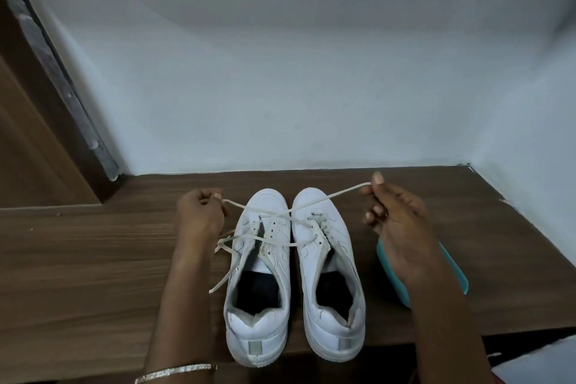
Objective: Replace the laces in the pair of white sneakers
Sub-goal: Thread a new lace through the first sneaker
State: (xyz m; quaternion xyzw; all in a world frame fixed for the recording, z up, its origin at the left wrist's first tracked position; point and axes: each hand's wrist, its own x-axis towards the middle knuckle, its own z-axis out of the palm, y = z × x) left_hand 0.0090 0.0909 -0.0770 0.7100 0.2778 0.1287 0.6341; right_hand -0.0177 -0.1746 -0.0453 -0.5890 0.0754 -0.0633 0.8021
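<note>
Two white sneakers stand side by side on the brown wooden table (78,259), toes away from me: the left sneaker (260,284) and the right sneaker (330,277). A white lace (324,198) runs through the right sneaker's lower eyelets. Its two ends cross above the toes. My left hand (199,215) pinches one end at the left of the shoes. My right hand (396,221) holds the other end, raised to the right. More lace loops and trails down beside the left sneaker (224,271).
A turquoise container (458,271) lies on the table under my right forearm. A pale wall (280,87) rises just behind the shoes. A wooden door frame (46,103) stands at the left. The table's front edge runs under the heels.
</note>
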